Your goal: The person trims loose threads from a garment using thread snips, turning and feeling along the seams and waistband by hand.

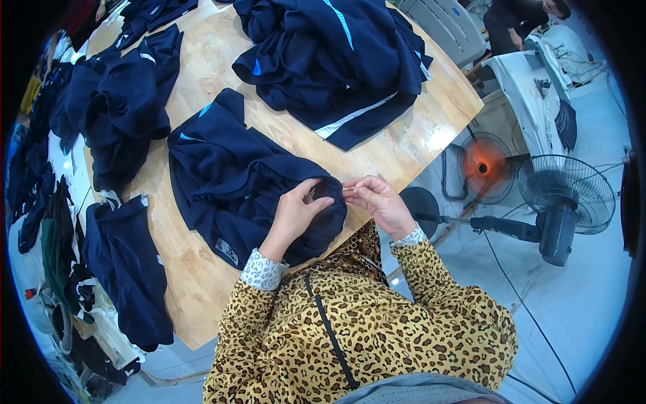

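A navy blue garment (232, 172) with light blue trim lies bunched on the wooden table in front of me, its near right end hanging at the table edge. My left hand (296, 214) is closed on the dark cloth near that end, thumb and fingers pinching a fold. Close by on the right, my right hand (378, 203) has its fingertips pressed together at the garment's edge. Something thin and pale seems to show between those fingers, too small to name. The cloth under my left palm is hidden.
More navy garments sit on the wooden table (202, 269): a large pile (336, 60) at the back, others (124, 101) along the left. To the right stand a black pedestal fan (565, 195) and a fan with an orange centre (482, 167). A person (515, 27) is at the far right.
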Demonstrator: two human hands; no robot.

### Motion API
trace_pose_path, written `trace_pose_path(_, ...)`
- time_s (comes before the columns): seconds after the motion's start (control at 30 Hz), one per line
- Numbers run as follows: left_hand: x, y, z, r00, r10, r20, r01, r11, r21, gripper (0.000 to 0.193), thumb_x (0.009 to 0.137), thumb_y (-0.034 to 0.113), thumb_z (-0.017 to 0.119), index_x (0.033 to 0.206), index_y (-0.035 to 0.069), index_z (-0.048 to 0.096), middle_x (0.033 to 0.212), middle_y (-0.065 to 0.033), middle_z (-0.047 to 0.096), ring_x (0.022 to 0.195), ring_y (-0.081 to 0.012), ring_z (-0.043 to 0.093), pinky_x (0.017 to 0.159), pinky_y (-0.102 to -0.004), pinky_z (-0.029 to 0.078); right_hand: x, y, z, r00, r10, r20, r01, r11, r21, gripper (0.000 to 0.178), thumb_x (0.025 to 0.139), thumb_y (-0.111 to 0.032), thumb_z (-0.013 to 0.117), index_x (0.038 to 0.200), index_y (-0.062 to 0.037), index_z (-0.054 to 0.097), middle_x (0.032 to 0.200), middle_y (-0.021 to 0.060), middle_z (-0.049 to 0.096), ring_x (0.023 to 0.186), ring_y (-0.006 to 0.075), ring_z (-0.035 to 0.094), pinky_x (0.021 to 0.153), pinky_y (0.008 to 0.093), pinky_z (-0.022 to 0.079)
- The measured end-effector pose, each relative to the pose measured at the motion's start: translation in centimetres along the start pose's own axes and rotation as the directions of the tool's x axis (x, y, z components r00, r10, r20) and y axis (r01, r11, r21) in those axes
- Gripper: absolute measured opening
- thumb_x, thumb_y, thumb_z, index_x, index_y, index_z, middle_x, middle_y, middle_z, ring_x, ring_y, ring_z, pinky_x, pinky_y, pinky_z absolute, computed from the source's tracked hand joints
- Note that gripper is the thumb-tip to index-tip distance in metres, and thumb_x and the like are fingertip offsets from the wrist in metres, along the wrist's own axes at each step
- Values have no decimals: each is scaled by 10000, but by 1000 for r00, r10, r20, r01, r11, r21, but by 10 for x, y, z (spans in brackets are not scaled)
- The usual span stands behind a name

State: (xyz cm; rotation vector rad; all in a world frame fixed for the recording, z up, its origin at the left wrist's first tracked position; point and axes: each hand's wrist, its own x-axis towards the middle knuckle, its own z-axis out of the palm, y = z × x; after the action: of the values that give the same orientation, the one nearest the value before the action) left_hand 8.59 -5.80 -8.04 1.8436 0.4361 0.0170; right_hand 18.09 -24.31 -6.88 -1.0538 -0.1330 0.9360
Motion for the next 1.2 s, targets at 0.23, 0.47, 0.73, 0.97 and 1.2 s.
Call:
trace_pose_path(0.23,2,-2,5,1000,-5,-25,6,1000,12,558,739,178,777,1198,-38,546,629,10,465,568,-58,404,523,-217,381,4,0,-8,988,-87,-125,9,852,-523,133,908,-128,578,960,-9,610,876,41,648,793,123,605,723,241,464)
trace_pose_path(0.47,2,0,10,998,29,-51,-23,993,114,564,733,251,762,1195,7,550,629,-100,564,545,-192,556,543,-303,456,9,6,19,924,-381,19,147,309,-939,155,810,-195,645,830,-43,665,725,123,637,638,278,608,551,335,459)
trace_pose_path(0.73,1,-2,14,995,63,-72,-56,993,104,544,738,245,755,1183,11,547,642,-109,585,570,-223,595,556,-316,472,7,-4,46,804,-576,148,188,10,-982,86,766,-95,667,814,-24,671,802,110,645,660,275,603,645,347,446)
trace_pose_path(0.97,3,-8,18,996,61,-66,-53,992,113,550,739,161,756,1217,5,532,617,-67,533,539,-135,511,537,-271,439,33,20,5,865,-473,170,224,62,-973,138,769,-47,632,891,-21,690,767,136,611,699,298,609,631,356,493)
trace_pose_path(1.2,9,-11,19,1000,-8,-26,14,972,235,539,762,157,678,1272,110,510,812,-166,657,756,-328,648,665,-391,507,37,14,-1,944,-329,37,162,362,-918,162,787,-40,616,927,-1,687,772,133,641,653,231,639,600,314,503)
